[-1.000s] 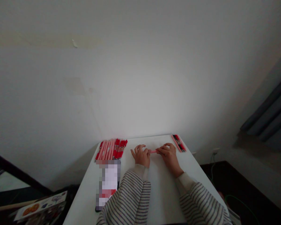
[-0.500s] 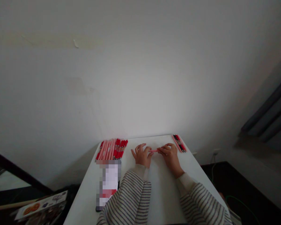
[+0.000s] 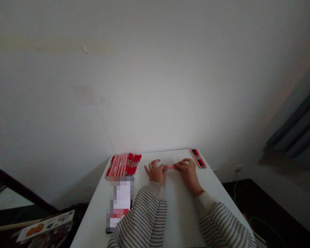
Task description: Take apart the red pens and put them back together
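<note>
A slim pink pen (image 3: 171,167) lies crosswise between my two hands, just over the white table. My left hand (image 3: 157,172) pinches its left end between thumb and index finger, with the other fingers spread. At the opposite end, the fingertips of my right hand (image 3: 187,171) close on the pen and hide that part. To the left is a row of pink and red pens (image 3: 122,164), side by side at the table's far edge. A smaller group of red, black and pink pens (image 3: 197,158) sits beyond my right hand.
A phone-like device (image 3: 120,205), its screen blurred out, lies on the white table (image 3: 182,213) beside my left forearm. The wall (image 3: 155,86) rises right behind the table. At lower left is a printed box (image 3: 45,225); a socket with a cable (image 3: 238,167) is at right.
My left thumb and index finger have drawn together on the pen's left end. The right hand and the rows of pens stay practically where they were.
</note>
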Demonstrator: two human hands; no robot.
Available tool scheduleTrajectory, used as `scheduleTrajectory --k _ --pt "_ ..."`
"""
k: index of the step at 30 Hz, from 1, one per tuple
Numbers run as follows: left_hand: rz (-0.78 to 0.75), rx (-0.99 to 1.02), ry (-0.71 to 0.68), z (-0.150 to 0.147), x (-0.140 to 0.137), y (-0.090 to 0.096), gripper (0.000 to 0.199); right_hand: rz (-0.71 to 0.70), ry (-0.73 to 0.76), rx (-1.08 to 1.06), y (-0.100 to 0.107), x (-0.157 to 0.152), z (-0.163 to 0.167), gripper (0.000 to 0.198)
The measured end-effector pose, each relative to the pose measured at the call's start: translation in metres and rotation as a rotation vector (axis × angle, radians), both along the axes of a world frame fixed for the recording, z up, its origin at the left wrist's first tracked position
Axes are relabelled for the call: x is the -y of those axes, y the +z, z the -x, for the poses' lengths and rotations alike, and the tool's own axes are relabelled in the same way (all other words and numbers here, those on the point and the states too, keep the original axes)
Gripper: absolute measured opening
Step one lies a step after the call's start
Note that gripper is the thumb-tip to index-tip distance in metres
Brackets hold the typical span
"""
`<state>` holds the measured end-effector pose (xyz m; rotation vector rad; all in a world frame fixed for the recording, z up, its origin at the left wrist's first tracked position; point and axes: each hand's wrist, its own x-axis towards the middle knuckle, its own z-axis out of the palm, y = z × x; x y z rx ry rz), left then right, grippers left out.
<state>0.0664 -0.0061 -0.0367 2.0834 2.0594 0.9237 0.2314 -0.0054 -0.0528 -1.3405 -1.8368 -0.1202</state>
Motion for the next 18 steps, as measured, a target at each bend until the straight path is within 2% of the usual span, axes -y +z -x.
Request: scheduleTrajectory --k 18 --pt "-0.001 0.016 -0.007 0.0005 -0.0011 -0.0003 0.013 0.001 0.001 -0.019 -0.0028 -0.0025 -0.0011 0.016"
